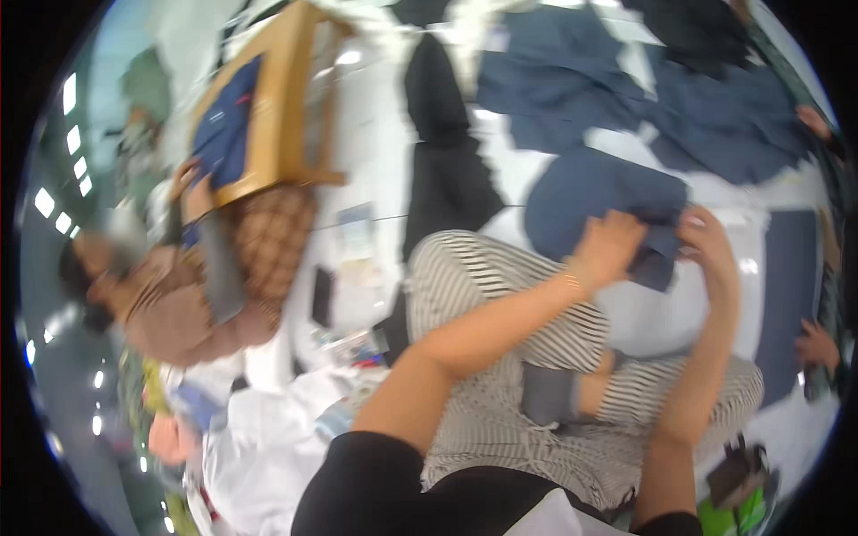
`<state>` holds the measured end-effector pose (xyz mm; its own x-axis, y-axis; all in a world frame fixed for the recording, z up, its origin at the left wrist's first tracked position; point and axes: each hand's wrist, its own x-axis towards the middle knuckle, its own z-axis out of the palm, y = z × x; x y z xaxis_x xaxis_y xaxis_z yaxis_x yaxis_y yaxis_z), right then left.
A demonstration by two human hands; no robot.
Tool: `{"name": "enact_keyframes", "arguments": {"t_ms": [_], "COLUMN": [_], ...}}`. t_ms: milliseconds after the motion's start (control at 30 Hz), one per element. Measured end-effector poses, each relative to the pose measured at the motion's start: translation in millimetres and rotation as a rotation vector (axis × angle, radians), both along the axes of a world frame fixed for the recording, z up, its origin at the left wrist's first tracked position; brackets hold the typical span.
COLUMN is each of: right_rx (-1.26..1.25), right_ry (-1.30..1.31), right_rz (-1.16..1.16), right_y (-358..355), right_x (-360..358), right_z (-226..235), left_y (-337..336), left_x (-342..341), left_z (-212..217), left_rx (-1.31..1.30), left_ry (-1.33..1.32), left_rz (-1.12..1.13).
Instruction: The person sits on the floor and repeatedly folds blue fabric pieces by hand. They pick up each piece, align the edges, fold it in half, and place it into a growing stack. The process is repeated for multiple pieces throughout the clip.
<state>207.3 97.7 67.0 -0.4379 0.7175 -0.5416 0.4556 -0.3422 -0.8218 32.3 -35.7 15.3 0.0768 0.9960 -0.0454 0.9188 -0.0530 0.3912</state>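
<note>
A: In the head view, what are the hands doing?

B: Both are on a dark blue cloth point(567, 201), which spreads ahead of the left hand and off to its left. The left hand point(612, 243) rests on the near part, fingers bent down; whether it grips or only presses, I can't tell through the blur. The right hand point(706, 239), just beside it, pinches the cloth's right edge.

A: And around them?

B: Loose blue pieces point(554, 80) lie farther ahead of the left hand, and black cloth point(447, 188) lies well to its left. Right of the right hand is a flat blue panel point(786, 295), with a co-worker's hand point(815, 344) at its far side.

A: What could go wrong from here?

B: I'd worry about a crooked crease: if the right hand pulled while the left pressed too lightly, the cloth could skew. The flap between the hands might get trapped underneath if neither hand smoothed it. The striped trousers point(456, 277), near the left hand, could drag the cloth if that knee shifted. And such similar blues could invite a mix-up.
</note>
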Motion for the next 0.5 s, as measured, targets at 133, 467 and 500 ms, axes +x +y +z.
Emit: {"name": "enact_keyframes", "arguments": {"t_ms": [133,467,500], "right_rx": [-0.118,-0.162,-0.089], "right_ry": [0.006,-0.100,-0.136], "right_rz": [0.103,0.361,0.352], "right_y": [8,14,16], "right_x": [-1,3,5], "right_z": [9,-11,-19], "left_y": [1,33,35], "left_x": [5,-18,-21], "left_z": [-11,-14,-10], "left_rx": [0.016,-0.164,-0.218], "left_ry": [0.003,-0.647,-0.657], "left_rz": [0.001,0.269,0.326]}}
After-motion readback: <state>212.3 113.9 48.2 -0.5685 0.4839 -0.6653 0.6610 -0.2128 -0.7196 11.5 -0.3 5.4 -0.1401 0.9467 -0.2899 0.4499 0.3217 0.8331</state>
